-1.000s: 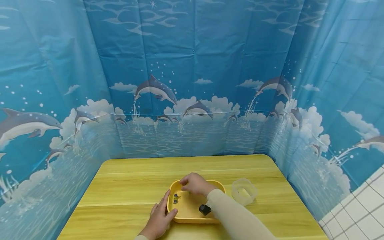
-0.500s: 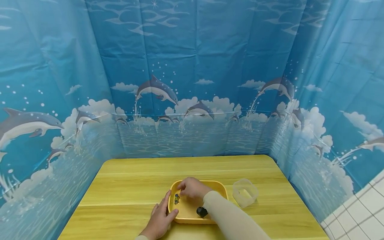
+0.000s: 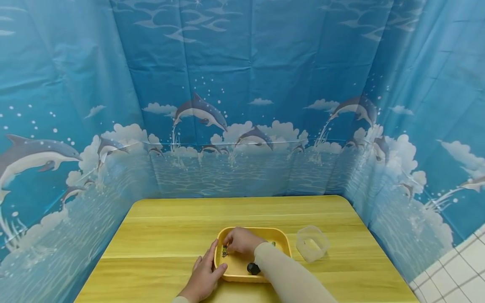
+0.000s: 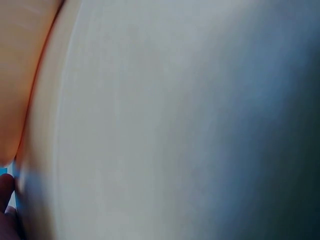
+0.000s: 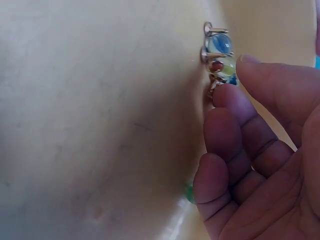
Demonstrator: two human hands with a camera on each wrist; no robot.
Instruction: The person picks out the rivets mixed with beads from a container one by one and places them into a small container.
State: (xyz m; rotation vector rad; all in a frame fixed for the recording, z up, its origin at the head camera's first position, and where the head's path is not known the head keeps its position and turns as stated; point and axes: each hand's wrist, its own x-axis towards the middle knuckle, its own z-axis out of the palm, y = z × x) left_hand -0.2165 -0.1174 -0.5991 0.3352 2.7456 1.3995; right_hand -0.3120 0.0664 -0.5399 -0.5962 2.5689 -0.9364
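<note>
A shallow yellow tray (image 3: pixel 236 266) stands on a wood-grain table (image 3: pixel 151 252) between the two hands. The left hand (image 3: pixel 204 273) lies against the tray's left side, its fingers extended along the outside of the wall and its thumb set apart at the near left corner. It is spread, with nothing enclosed; this placement probably braces the tray against sliding. The left wrist view is too blurred to show more of the contact.

The right hand (image 3: pixel 242 242) works inside the tray, its forearm, in a pale sleeve (image 3: pixel 295 271), slanting in across the near right side. A dark fitting (image 3: pixel 253 268) sits below the wrist. In the right wrist view the fingers bend toward the palm, while thumb and forefinger converge, slightly parted, at the near end of a close row: a blue marble (image 5: pixel 220 44), a yellowish marble (image 5: pixel 228 66) and gold-coloured pins (image 5: pixel 218 31). Whether the fingertips grip a piece cannot be told. The row lies at the tray's left end, where the wall presumably limits rolling. A green piece (image 5: pixel 189 192) shows beyond the curled fingers.

A translucent container (image 3: pixel 317 255) stands just beside the tray's right side.
</note>
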